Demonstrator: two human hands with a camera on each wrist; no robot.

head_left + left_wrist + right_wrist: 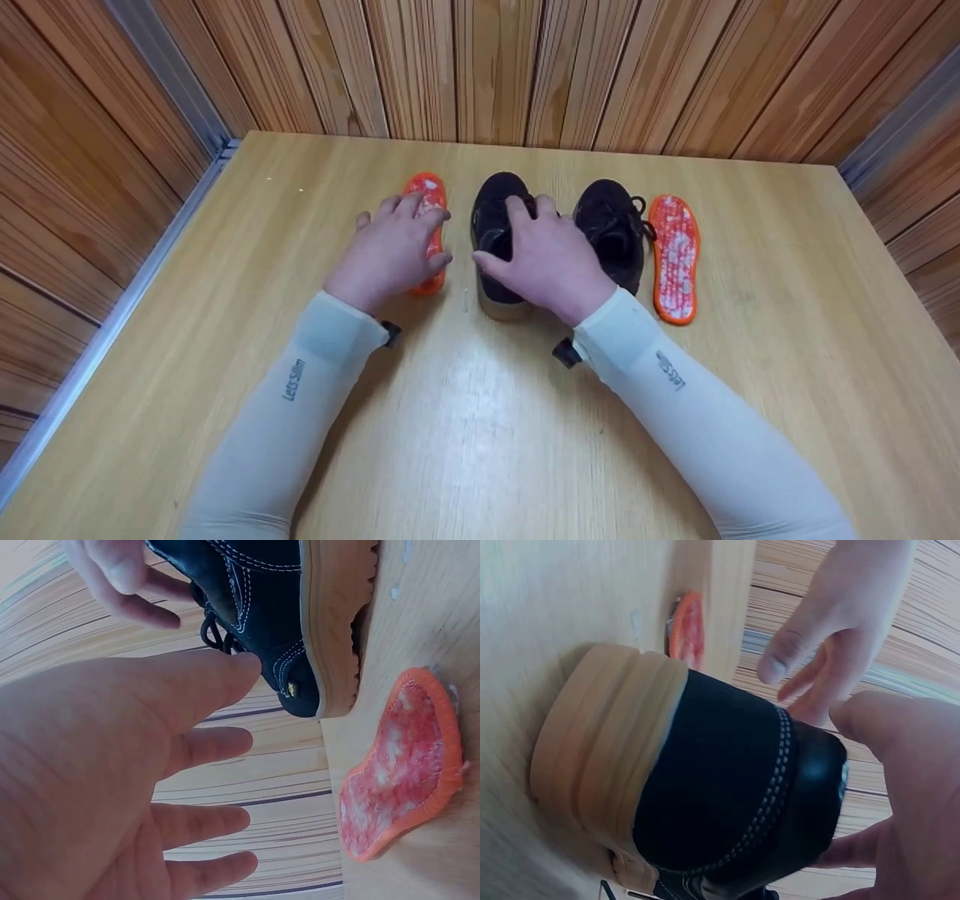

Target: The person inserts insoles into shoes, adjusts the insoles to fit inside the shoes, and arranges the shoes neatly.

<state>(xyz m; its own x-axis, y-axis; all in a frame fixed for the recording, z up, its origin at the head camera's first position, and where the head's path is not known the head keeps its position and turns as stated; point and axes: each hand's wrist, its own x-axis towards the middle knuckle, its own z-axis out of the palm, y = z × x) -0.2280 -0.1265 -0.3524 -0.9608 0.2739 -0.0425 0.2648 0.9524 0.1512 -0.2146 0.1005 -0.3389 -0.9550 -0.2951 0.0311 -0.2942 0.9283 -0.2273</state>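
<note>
My left hand [386, 251] hovers beside and partly over the left insole [429, 189], which has an orange rim and a red-and-white top. The left wrist view shows its fingers spread, apart from that insole [405, 757]. Over the left black shoe [501, 187] is my right hand [553, 259], thumb and fingers spread above the opening. From the right wrist view, the shoe's black heel and tan sole [607, 742] stand upright on the table; whether the hand touches the shoe I cannot tell. A second black shoe [600, 196] stands to the right, partly covered by the right hand.
A matching insole [676, 259] lies flat right of the second shoe, whose lace loop [641, 206] reaches toward it. Everything rests on a light wooden table [480, 420]. Wood-panelled walls [495, 67] stand behind it and at the sides.
</note>
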